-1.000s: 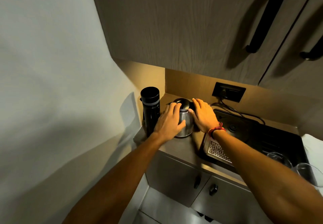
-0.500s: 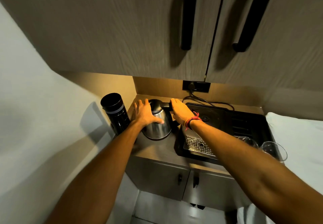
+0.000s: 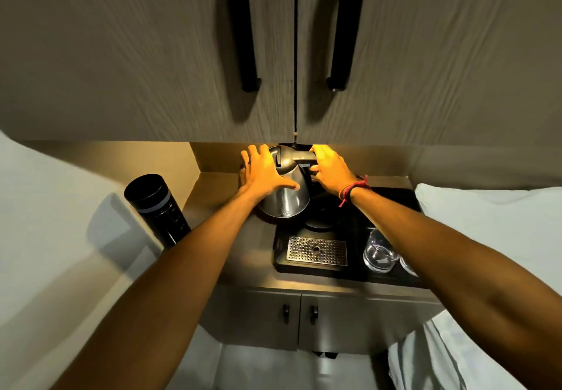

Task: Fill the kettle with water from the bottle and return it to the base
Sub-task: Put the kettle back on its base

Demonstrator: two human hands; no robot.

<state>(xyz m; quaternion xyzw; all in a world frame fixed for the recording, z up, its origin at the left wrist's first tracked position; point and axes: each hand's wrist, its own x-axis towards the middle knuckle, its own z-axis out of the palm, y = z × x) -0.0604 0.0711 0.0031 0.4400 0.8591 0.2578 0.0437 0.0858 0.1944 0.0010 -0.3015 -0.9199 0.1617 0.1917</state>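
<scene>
The steel kettle [image 3: 284, 196] sits toward the back of the tabletop [image 3: 243, 256], tilted, its bottom straddling the left edge of the black tray [image 3: 359, 237]; whether it touches down is hard to tell. The left hand [image 3: 264, 173] is spread flat against the kettle's left flank, fingers splayed, thumb across the steel front. The right hand [image 3: 330, 170] is wrapped around the black handle [image 3: 304, 158] at the kettle's upper right, closed tight on it, a red cord bracelet [image 3: 352, 190] at the wrist. Just right of the kettle's bottom, the round black base [image 3: 322, 218] sits on the tray, partly hidden behind the kettle. In front of that, a perforated metal drip grate [image 3: 316, 251] lies in the tray's near left part. On the tray's near right side stand two clear glasses [image 3: 378, 253], half covered by the right forearm. Over at the tabletop's left edge stands the black bottle [image 3: 158, 210], cap on, well apart from the kettle. Above hang two cupboard doors with long black handles [image 3: 243, 24].
</scene>
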